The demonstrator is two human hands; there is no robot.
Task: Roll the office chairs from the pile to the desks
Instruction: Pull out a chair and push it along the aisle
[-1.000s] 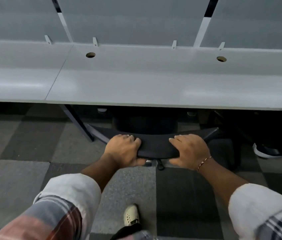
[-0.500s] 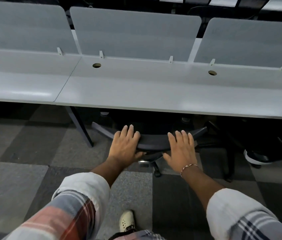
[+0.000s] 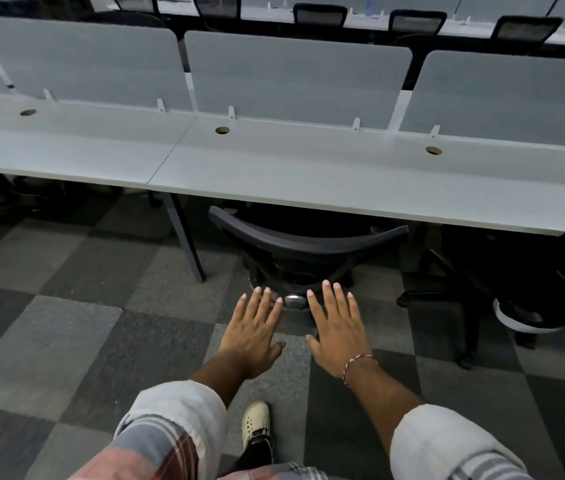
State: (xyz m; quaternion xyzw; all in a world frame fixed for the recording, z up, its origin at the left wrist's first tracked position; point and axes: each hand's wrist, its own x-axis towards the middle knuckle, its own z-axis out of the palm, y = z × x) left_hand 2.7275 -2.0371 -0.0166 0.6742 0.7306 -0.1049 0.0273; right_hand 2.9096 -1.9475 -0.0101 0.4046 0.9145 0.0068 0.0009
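Your grip holds nothing, left hand (image 3: 253,336) and right hand (image 3: 338,332) both flat with fingers straight, just short of the office chair (image 3: 305,242) tucked under the worktop (image 3: 343,174) at twelve o'clock, so this placing looks finished and next you need the pile for another.

An office chair (image 3: 305,247) is tucked under the desk (image 3: 308,171) at frame centre; both hands, left hand (image 3: 251,332) and right hand (image 3: 338,332), are held below it, side by side.
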